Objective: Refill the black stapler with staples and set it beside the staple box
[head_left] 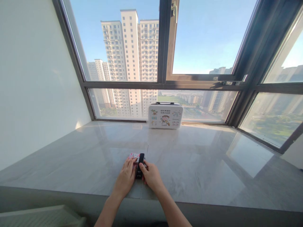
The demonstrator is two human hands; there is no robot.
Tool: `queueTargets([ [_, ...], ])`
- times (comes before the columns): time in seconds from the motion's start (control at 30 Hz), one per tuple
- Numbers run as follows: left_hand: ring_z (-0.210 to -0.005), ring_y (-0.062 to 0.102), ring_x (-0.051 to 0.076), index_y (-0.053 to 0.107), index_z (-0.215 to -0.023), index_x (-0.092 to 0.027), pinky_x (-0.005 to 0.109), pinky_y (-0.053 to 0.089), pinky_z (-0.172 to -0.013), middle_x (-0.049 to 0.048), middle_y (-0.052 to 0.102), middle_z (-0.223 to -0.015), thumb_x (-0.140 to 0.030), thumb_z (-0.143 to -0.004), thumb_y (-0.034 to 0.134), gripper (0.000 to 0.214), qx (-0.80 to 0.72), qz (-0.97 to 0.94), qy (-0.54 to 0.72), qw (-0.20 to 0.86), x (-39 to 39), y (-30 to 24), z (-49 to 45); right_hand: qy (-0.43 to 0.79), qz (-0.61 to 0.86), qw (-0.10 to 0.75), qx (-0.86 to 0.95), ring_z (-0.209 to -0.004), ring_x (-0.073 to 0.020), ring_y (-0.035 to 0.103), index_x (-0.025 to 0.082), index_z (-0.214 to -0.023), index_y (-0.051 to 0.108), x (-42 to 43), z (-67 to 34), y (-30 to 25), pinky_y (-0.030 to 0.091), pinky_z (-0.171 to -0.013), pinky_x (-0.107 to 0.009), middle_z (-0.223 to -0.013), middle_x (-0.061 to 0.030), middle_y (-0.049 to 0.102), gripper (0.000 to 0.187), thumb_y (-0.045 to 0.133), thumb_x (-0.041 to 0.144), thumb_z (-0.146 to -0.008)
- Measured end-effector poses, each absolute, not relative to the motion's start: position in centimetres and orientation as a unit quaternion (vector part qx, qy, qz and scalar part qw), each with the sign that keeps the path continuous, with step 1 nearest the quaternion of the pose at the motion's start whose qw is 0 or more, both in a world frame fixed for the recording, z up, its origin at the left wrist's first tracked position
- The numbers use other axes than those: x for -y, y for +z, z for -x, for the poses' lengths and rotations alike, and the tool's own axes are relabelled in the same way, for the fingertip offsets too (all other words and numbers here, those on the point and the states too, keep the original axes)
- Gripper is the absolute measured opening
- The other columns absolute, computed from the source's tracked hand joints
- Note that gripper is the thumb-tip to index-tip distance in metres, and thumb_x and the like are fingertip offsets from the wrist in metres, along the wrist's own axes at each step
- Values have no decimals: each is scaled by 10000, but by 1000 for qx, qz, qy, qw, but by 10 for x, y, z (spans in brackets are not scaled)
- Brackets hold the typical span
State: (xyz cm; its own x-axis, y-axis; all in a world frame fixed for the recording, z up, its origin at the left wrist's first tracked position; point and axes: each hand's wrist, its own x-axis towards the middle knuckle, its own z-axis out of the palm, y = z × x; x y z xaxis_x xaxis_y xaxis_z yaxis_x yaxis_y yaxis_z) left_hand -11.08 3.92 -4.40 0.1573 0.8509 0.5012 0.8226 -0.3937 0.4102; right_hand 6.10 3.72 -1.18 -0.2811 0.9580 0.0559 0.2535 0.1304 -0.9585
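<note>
Both of my hands rest close together on a glossy grey stone window sill. My left hand has its fingers on a small stack of printed cards lying flat on the sill. My right hand is curled round a small black oblong device that lies between the two hands. What the device is I cannot make out. A little white carry case with cartoon pictures and a black handle stands upright at the back, against the glass.
Large windows with dark frames wrap the back and right side; tall buildings show outside. A white wall closes the left side. The sill's front edge runs just below my wrists. A pale ribbed object sits at the bottom left.
</note>
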Motion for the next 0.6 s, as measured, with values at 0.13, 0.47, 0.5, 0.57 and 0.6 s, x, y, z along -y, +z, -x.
queueTargets([
  [0.13,-1469,307,269,426,-1418,-241,587,285,-1185,85,461,-1495,-331,-1044,286,409,-582,-723,370,35,-31,-35,112,431,488,418,634,-475,-173,539,129,-1434,472,-35,-63,-21,415,-478,-254,-626,-4,613,657,423,621,-1002],
  [0.47,-1345,481,213,383,-1498,-292,395,420,-1113,51,495,-1481,-313,-1018,321,484,-448,-841,301,42,9,17,-17,155,599,407,672,-1219,-245,547,163,-1426,521,-15,-208,-29,413,-1054,-331,-1283,-112,618,506,410,350,-969],
  [0.5,-1374,452,218,371,-1511,-281,403,394,-1136,52,479,-1499,-338,-1016,330,501,-450,-850,271,50,1,11,-30,119,619,359,689,-1337,-266,446,179,-1458,501,-9,-224,-29,352,-1117,-351,-1383,-98,565,536,423,367,-962],
  [0.57,-1457,336,261,358,-1530,-257,481,290,-1197,65,405,-1559,-417,-1003,359,551,-474,-850,225,44,-16,-6,-46,65,656,254,708,-1472,-296,226,218,-1522,428,4,-246,-29,232,-1190,-401,-1534,-40,425,588,407,432,-975],
  [0.6,-1487,272,280,339,-1543,-251,521,233,-1213,68,355,-1589,-462,-994,370,588,-485,-848,211,37,-23,-15,-50,44,671,211,710,-1497,-306,144,239,-1548,382,10,-251,-28,177,-1207,-431,-1580,-10,352,602,377,460,-988],
])
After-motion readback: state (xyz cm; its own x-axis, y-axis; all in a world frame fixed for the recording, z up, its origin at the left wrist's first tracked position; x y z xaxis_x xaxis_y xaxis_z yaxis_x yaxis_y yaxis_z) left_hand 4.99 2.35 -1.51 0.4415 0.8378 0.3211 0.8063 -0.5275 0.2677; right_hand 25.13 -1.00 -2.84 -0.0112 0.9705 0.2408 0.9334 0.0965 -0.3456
